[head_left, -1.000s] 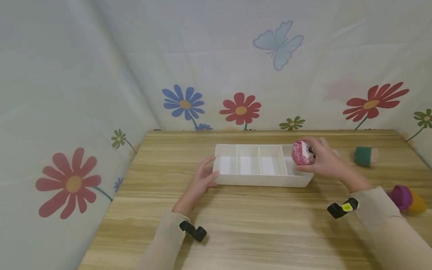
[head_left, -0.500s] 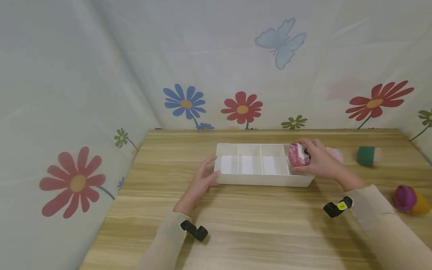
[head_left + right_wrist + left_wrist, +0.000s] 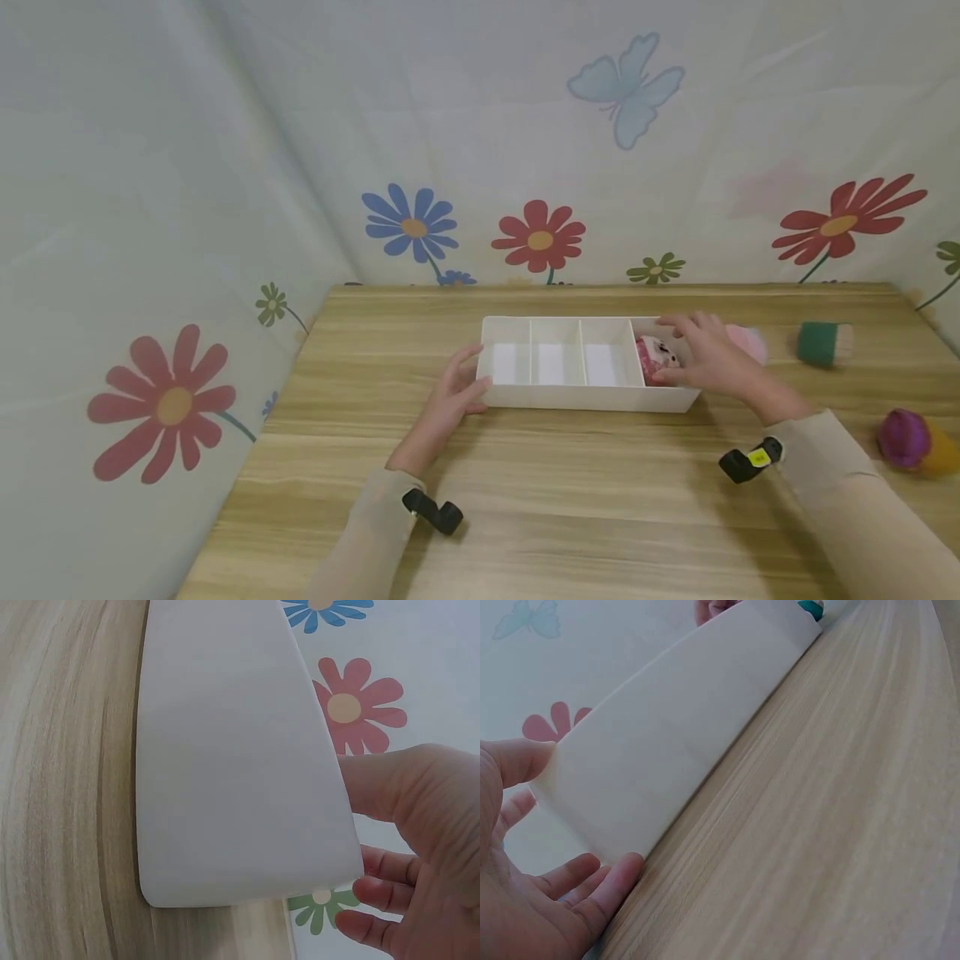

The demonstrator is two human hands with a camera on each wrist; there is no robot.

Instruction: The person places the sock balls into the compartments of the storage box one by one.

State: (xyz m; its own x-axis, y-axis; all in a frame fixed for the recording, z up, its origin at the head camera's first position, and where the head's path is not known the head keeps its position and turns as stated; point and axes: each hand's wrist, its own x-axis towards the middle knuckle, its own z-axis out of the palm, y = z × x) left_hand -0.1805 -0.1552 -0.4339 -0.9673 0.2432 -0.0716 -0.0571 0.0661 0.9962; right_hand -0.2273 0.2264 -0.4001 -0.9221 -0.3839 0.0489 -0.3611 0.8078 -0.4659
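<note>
The pink-and-white rolled sock bundle (image 3: 658, 357) has dropped into the rightmost compartment of the long white plastic divider tray (image 3: 577, 398). The right hand (image 3: 708, 358) lies just right of it, fingers loosely curled over its top (can't tell if they pinch). The left hand (image 3: 450, 400) presses spread fingers against the tray's left end.

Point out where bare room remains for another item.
Three left compartments of the white tray stand bare; the rightmost holds the pink roll under the right hand. Wide bare tabletop lies before the tray. The left hand touches its left end.
</note>
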